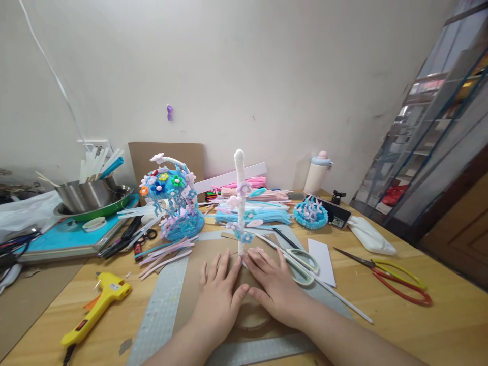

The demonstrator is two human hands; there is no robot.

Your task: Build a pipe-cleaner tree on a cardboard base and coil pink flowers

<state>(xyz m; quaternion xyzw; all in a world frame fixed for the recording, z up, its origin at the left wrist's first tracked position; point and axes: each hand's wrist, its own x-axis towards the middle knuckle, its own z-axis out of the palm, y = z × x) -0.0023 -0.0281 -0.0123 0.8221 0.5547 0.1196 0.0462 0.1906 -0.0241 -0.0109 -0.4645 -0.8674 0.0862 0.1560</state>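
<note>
A white fuzzy stem (240,175) dotted with lilac, pink and blue flowers stands upright in front of me. Its foot meets a round cardboard disc (252,316) lying on a brown cardboard sheet (190,274). My left hand (219,295) rests flat on the disc, fingers spread, left of the stem's foot. On the right side, my right hand (276,287) also lies flat with fingers stretched out. Both sets of fingertips come close around the foot, and the thumbs nearly meet. Green-handled scissors (305,262) lie just beyond my right hand.
At left lies a yellow glue gun (99,305); behind it stands a finished flower lamp-like piece (171,198). Pipe cleaners (251,211) are piled at the back. Red-and-yellow-handled scissors (396,282), a bottle (318,173) and a blue fuzzy piece (310,213) are at right.
</note>
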